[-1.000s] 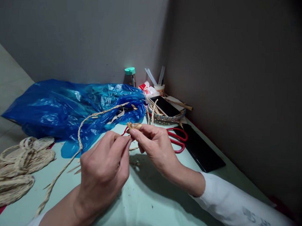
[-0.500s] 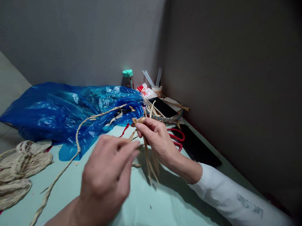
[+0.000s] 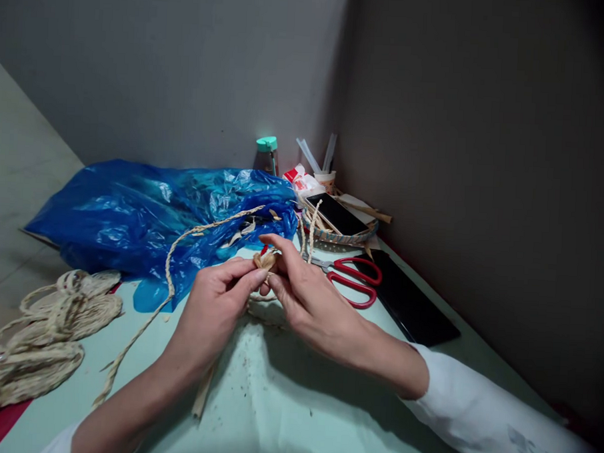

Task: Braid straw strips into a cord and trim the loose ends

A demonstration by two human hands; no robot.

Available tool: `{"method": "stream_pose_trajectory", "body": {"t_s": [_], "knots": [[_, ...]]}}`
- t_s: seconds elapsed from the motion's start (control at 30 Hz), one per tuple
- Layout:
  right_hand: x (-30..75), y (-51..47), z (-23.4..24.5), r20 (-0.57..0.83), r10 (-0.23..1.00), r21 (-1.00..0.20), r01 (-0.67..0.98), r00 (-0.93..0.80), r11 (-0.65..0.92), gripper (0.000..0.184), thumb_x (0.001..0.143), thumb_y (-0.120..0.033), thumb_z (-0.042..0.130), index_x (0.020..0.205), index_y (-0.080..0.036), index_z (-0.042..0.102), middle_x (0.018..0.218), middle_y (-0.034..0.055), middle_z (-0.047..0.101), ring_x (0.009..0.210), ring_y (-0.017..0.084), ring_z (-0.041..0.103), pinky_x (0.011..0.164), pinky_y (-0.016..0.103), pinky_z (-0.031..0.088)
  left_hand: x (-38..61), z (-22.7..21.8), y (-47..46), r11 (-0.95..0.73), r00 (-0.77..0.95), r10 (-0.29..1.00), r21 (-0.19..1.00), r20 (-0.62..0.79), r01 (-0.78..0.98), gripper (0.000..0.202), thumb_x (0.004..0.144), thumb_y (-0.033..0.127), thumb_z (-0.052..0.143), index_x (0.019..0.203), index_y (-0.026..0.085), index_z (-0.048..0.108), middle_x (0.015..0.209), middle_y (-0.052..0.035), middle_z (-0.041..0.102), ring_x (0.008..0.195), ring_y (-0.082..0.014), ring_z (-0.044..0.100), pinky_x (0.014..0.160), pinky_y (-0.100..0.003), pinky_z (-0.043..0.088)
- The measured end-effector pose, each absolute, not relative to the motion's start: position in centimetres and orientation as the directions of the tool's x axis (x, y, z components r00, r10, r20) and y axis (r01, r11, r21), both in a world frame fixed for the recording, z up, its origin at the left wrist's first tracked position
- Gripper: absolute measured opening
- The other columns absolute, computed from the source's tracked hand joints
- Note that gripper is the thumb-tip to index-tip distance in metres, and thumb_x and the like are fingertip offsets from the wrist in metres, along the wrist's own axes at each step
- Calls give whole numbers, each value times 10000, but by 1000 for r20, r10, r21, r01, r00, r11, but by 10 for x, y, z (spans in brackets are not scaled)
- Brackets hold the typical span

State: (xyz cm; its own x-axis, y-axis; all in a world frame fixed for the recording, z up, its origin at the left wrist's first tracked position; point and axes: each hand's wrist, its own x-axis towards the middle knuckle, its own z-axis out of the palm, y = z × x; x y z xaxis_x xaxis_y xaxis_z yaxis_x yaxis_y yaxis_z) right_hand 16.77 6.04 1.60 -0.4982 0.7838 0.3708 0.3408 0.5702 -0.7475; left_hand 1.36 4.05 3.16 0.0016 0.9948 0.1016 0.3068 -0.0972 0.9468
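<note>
My left hand [image 3: 213, 309] and my right hand [image 3: 303, 297] meet over the pale green table [image 3: 284, 413], both pinched on the working end of a braided straw cord [image 3: 263, 259]. The finished braid [image 3: 173, 261] runs from the pinch up over the blue plastic bag [image 3: 147, 216], then curves down to the left along the table. Loose straw strands [image 3: 202, 396] hang from below my left hand toward me. My right sleeve is white.
Coils of braided straw [image 3: 41, 339] lie at the left edge. Red-handled scissors [image 3: 354, 282] and a dark phone [image 3: 413, 311] lie right of my hands. A small woven tray [image 3: 339, 231] holds another phone, with a green-capped bottle [image 3: 266, 155] and a cup behind. Grey walls close the corner.
My left hand, drawn back and apart half a second ago, has come forward to pinch the braid end beside my right hand. The loose strands now hang under my left hand.
</note>
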Motion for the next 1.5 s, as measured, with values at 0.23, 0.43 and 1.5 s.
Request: {"method": "stream_pose_trajectory", "body": {"t_s": [0.23,0.43,1.5], "knots": [[169,66,8,523,739,-511,537,-424,671,170,974,-292,455,862,-175,508,764,37,569,646,149,472,595,283,341,13,33,44,-105,-143,975,917,172,385,175,746,339,680,722,182,752,550,37,542,512,-107,385,505,-234,337],[158,54,-4,611,578,-289,527,-541,799,201,938,-127,349,912,-132,548,798,82,593,661,168,472,589,295,364,12,22,46,-102,-252,942,903,222,417,145,752,307,693,687,189,747,649,28,644,636,-136,525,560,-221,402],[195,96,26,419,565,-675,173,-710,717,301,956,-313,540,1242,-225,575,1051,41,638,856,138,566,758,251,440,5,26,52,155,159,976,988,-151,-9,213,759,301,744,896,151,680,699,-1,638,553,-71,507,507,-156,375]]}}
